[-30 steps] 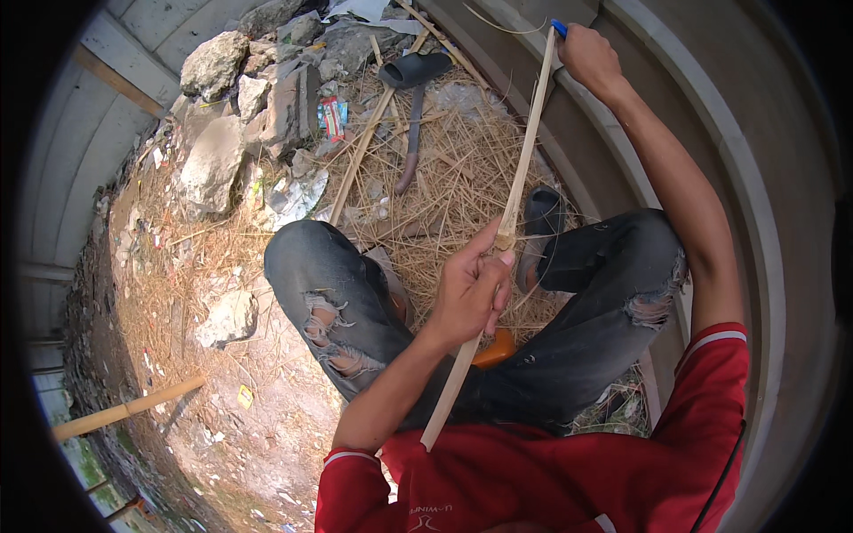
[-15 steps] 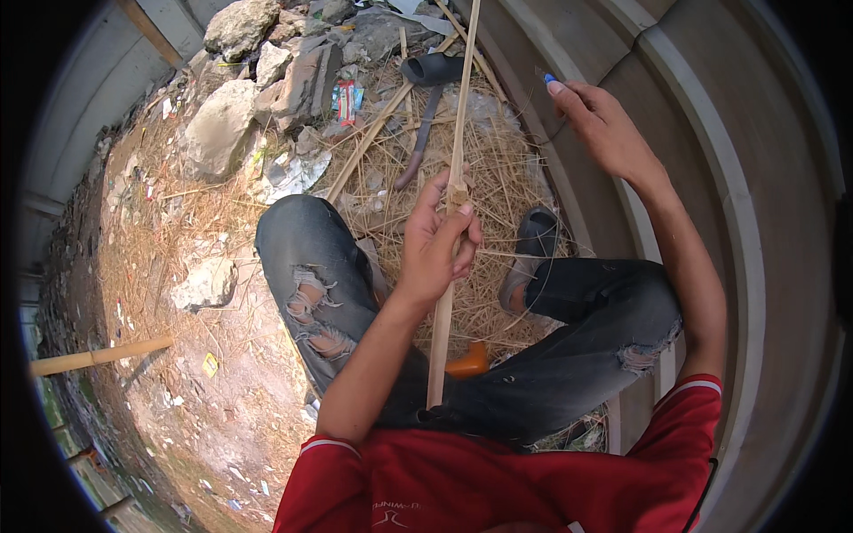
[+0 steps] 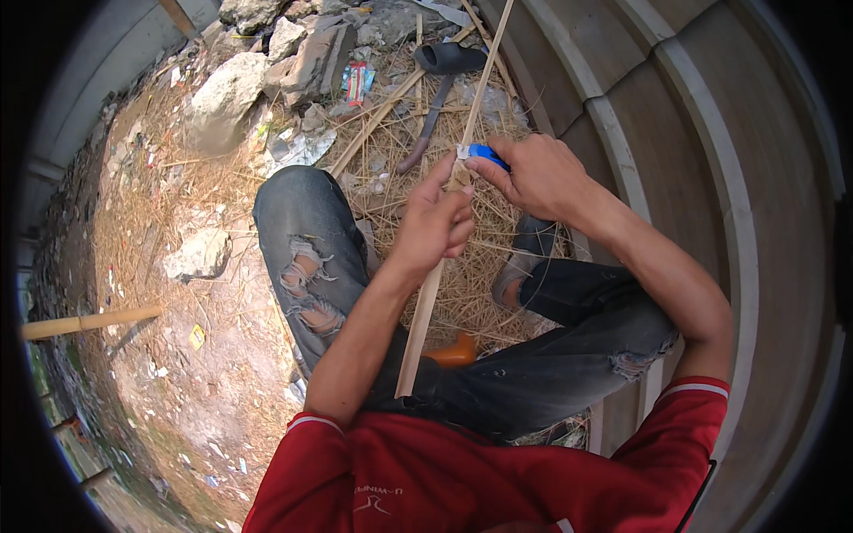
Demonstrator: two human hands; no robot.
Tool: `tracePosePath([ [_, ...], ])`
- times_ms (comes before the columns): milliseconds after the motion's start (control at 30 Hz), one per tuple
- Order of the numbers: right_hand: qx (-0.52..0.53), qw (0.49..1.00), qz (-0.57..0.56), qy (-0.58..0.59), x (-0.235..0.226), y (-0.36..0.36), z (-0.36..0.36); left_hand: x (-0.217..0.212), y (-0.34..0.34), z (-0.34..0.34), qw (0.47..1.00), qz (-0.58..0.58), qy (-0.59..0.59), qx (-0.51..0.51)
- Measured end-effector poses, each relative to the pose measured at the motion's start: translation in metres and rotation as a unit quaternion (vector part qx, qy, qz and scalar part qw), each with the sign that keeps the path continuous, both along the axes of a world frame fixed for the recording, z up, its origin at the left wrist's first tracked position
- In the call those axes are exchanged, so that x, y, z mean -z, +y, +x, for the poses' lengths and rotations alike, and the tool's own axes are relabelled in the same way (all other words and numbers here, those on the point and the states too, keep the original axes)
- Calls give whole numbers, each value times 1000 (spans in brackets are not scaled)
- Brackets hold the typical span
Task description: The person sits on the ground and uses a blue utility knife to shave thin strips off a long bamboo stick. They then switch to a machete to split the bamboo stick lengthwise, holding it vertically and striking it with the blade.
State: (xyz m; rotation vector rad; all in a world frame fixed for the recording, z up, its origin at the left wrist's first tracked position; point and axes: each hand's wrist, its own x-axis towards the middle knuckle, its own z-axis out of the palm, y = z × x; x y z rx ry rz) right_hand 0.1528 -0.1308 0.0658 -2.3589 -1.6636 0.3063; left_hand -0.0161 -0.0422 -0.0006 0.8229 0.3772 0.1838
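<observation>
Pale wood, slim and split lengthwise by the look of it, makes the strip [image 3: 425, 311] that I watch from afar through the head view, my only one. It slants from the far edge down to the lap, its near end over the jeans [image 3: 306, 209]. My left hand [image 3: 433, 222] has its fingers wrapped round the strip near its middle. My right hand [image 3: 540, 178] is curled tight round a blue tool [image 3: 488, 156], whose pale tip meets the strip just beyond my left fingertips; the edge itself is too small for me to make out.

I judge the step in hand to be shaving or trimming the strip. To do it well, I would lay the edge at a low angle, push toward the far end and take thin, even passes. The left fingers sit very close to the tip, so I would slide that grip nearer the lap and tuck the thumb away. Bracing the near end on a thigh should stop any twist.

Straw [image 3: 484, 266] covers the ground beneath, with a machete [image 3: 435, 107] and a sandal [image 3: 450, 59] farther off.
</observation>
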Motion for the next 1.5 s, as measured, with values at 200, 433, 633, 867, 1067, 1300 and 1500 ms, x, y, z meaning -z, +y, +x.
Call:
tracePosePath([
  [200,159,983,83,50,-8,-16,81,4,-20,-10,994,17,-2,108],
  [433,-68,995,-16,72,-3,-7,2,8,-2,-3,999,-14,-13,36],
  [633,-49,998,-12,-38,2,-5,9,8,-3,2,999,23,-15,20],
  [867,107,992,50,-45,-4,-25,85,8,-20,-10,992,50,-20,112],
  [1067,99,978,100,-155,-24,-26,102,-18,-22,5,991,52,-54,113],
  [1300,290,864,325,-254,-76,-77,227,22,-31,-29,965,157,-83,193],
  [1500,178,952,248,-26,-81,-36,111,4,-2,-20,994,52,-71,66],
])
